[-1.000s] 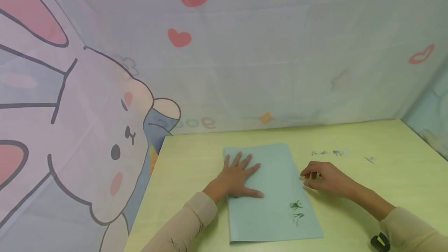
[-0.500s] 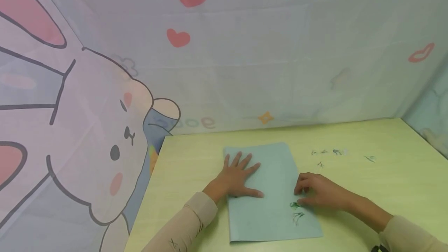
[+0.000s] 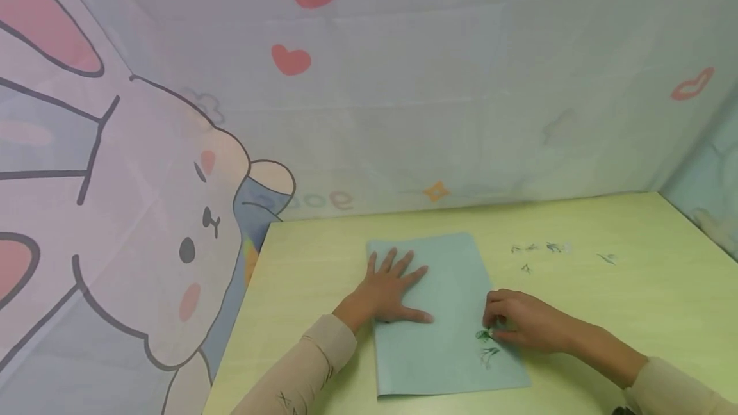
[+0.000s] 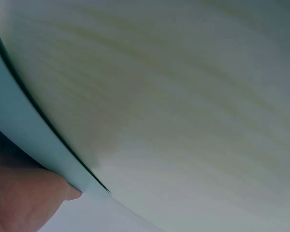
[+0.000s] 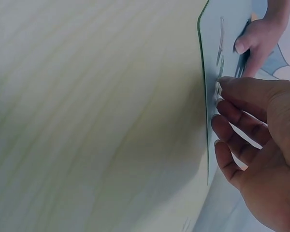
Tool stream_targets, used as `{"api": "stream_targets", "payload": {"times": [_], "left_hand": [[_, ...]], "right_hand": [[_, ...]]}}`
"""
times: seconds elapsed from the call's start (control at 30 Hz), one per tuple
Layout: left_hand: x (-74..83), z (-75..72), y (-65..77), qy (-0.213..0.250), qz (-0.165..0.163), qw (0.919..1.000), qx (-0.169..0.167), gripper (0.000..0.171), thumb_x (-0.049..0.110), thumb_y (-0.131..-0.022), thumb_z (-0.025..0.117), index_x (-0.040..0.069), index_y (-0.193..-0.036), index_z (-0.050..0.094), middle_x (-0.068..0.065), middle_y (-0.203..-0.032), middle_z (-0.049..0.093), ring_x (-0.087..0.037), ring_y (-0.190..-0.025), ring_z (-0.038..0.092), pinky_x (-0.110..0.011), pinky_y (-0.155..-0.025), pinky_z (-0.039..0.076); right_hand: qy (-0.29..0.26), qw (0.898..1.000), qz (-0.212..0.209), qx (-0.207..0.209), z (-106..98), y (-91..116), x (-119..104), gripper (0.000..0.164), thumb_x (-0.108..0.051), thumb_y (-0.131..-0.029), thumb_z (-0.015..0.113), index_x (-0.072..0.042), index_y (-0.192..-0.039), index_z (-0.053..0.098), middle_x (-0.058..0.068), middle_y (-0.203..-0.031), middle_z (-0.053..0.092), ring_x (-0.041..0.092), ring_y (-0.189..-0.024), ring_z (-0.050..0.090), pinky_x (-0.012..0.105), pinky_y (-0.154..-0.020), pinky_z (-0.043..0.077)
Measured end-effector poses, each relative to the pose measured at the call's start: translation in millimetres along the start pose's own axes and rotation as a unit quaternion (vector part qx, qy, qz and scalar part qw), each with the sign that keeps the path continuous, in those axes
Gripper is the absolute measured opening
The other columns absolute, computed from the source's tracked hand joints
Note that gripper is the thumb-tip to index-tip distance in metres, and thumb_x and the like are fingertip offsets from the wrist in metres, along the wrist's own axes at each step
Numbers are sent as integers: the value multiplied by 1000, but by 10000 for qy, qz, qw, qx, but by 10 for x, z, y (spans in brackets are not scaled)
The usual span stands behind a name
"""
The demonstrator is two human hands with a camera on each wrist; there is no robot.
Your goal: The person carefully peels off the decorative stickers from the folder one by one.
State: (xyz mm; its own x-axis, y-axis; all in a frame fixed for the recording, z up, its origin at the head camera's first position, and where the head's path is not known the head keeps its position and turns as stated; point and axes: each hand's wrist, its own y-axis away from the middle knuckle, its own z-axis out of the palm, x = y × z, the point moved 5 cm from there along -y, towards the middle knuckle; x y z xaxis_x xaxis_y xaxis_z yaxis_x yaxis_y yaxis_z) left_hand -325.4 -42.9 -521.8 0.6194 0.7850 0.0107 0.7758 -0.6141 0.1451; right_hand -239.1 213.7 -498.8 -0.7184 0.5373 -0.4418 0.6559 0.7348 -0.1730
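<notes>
A light blue sheet of paper (image 3: 438, 364), seemingly folded, lies on the table. My left hand (image 3: 390, 292) rests flat on its left part with fingers spread; the left wrist view shows only part of this hand (image 4: 26, 198) near the sheet's edge. At the sheet's right edge, my right hand (image 3: 527, 320) pinches at a small green leafy sticker (image 3: 483, 335) between thumb and fingertips. In the right wrist view the thumb (image 5: 246, 88) meets the index finger over the paper; the pinched piece is mostly hidden. Just below lies a paler sprig sticker (image 3: 489, 356).
On the yellow-green table (image 3: 323, 261), several small plant pieces lie to the right: a dark cluster (image 3: 555, 247), a thin sprig (image 3: 526, 268) and a leaf piece (image 3: 607, 258). A printed cloth (image 3: 438, 95) hangs behind the table. A dark object (image 3: 623, 410) shows beside the right sleeve.
My right hand has moved from the paper's upper right edge down toward me to the green leafy sticker, uncovering a thin sprig on the table. My left hand stays in place.
</notes>
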Motion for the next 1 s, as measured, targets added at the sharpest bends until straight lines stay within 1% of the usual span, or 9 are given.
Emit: {"api": "stream_targets", "payload": {"times": [0.17,0.33,0.47,0.67,0.87,1.0], "left_hand": [[-3,-5,0,28,4,10000,-3,106,93,-83,53,40,-170,24,-2,-179,10,-37,-164,3,-70,-125,3],[-12,-8,-5,43,-37,10000,-32,106,94,-83,52,40,-170,23,-1,-179,8,-36,-164,2,-68,-126,1],[-18,6,-8,29,-36,10000,-26,106,94,-83,52,41,-170,22,-1,-179,8,-36,-164,2,-68,-125,2],[-22,28,-11,-46,-33,10000,-5,107,95,-82,51,41,-170,22,-1,-179,9,-36,-164,3,-69,-125,3],[-15,26,-9,-53,-26,10000,-12,107,95,-82,50,41,-170,22,-1,-179,8,-36,-164,2,-69,-125,3],[-18,28,-5,-43,-11,10000,8,107,95,-82,50,41,-170,22,-1,-179,9,-37,-164,3,-69,-125,3]], "right_hand": [[-98,9999,50,-73,3,-6,1,19,-8,-92,82,-24,-94,72,-17,-97,59,2,-87,56,26,-76,54],[-259,9997,-34,29,18,-8,-3,21,-6,-92,82,-24,-94,70,-16,-96,58,2,-86,56,24,-75,53],[-487,9987,-54,118,14,-13,0,23,-4,-92,81,-22,-94,67,-15,-95,59,4,-85,56,24,-75,52],[-931,9956,76,88,19,-15,32,27,0,-94,77,-23,-94,64,-15,-89,62,3,-82,58,24,-73,53],[-1035,9943,-218,159,-11,-3,25,23,2,-96,75,-20,-98,68,-12,-91,66,1,-81,59,25,-70,54],[-969,9945,-335,223,-35,1,16,26,4,-95,75,-21,-97,69,-13,-92,67,0,-81,59,24,-69,55]]}}
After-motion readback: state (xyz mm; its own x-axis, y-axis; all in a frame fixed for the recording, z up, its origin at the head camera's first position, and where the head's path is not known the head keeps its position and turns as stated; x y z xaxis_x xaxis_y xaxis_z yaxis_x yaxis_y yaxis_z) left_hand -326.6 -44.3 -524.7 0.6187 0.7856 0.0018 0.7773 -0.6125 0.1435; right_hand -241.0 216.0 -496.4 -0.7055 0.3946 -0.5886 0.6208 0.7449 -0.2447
